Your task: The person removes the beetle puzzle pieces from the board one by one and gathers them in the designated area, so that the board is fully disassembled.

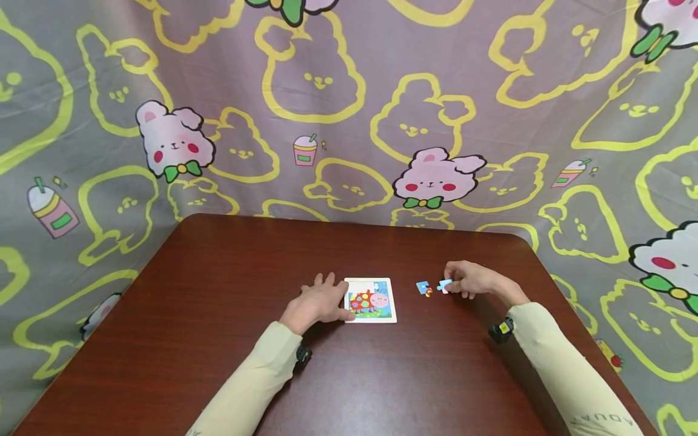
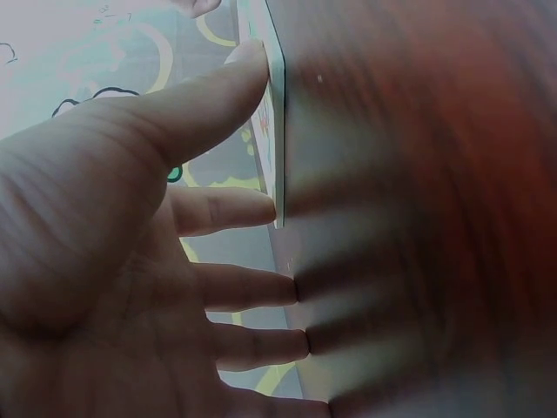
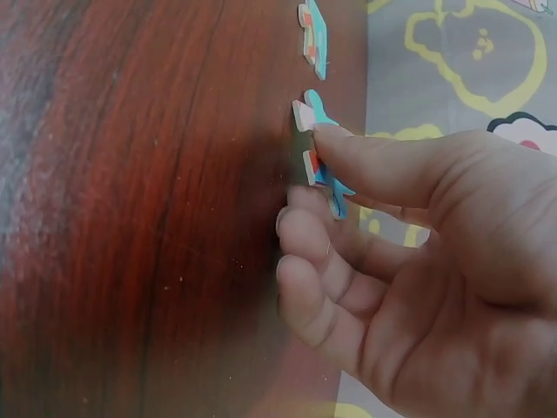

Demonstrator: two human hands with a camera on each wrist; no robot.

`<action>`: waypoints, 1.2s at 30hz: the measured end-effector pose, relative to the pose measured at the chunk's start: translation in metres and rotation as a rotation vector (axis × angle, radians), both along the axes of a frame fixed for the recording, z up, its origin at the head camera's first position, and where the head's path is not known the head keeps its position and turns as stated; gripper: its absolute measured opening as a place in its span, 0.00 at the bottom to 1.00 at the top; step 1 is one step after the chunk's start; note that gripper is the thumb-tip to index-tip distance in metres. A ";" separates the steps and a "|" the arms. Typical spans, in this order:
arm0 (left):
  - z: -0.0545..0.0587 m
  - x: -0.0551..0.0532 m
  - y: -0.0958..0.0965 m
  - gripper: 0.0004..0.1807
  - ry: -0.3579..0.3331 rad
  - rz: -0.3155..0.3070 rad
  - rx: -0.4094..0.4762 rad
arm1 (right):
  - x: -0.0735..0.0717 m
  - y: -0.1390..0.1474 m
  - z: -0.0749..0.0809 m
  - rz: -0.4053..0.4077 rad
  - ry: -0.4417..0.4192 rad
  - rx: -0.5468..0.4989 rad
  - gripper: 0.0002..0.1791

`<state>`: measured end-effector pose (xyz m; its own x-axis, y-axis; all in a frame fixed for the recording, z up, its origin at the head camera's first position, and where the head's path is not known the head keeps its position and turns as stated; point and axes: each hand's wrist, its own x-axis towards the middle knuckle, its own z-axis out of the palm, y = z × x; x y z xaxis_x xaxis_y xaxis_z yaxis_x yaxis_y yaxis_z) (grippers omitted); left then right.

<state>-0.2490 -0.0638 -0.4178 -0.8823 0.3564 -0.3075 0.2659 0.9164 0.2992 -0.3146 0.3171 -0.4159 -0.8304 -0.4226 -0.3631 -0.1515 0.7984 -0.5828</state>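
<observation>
A white-framed jigsaw puzzle (image 1: 371,301) with a spotted ladybug picture lies on the table, and a blank white area shows at its upper left. My left hand (image 1: 320,301) rests at its left edge, fingers spread and fairly straight, thumb on the lower corner of the frame. In the left wrist view the thumb (image 2: 209,96) touches the frame's edge (image 2: 277,139). Off to the right, my right hand (image 1: 473,278) pinches a light-blue puzzle piece (image 1: 444,286) between thumb and fingers. Another blue puzzle piece (image 1: 423,287) lies just left of it.
The dark reddish-brown table (image 1: 245,260) has rounded far corners. Behind and around it hangs a grey cloth (image 1: 338,72) with yellow outlines and white cartoon animals. Each wrist carries a black strapped device (image 1: 501,330).
</observation>
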 end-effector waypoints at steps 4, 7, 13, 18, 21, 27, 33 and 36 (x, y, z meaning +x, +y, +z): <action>0.001 0.001 0.000 0.44 0.002 0.002 -0.001 | 0.000 0.000 -0.001 -0.011 0.026 0.028 0.07; 0.001 0.001 0.000 0.44 0.003 0.001 -0.003 | 0.000 0.001 -0.001 -0.028 0.029 0.045 0.09; 0.001 0.002 0.001 0.44 0.002 0.002 -0.005 | 0.002 -0.003 0.000 -0.031 0.050 0.085 0.14; 0.001 0.002 0.002 0.44 0.006 -0.001 -0.007 | 0.006 -0.016 0.007 0.011 0.095 0.072 0.13; 0.001 0.001 0.001 0.44 0.006 0.004 -0.008 | 0.009 -0.029 0.010 0.034 0.107 0.035 0.11; 0.003 0.002 0.001 0.44 0.003 0.004 -0.013 | 0.013 -0.059 0.008 0.072 0.149 0.042 0.13; 0.002 0.003 0.002 0.44 0.005 0.002 -0.011 | 0.015 -0.079 0.006 0.098 0.212 0.033 0.16; 0.002 0.003 0.002 0.44 0.007 0.000 -0.012 | 0.017 -0.086 0.006 0.084 0.214 0.005 0.17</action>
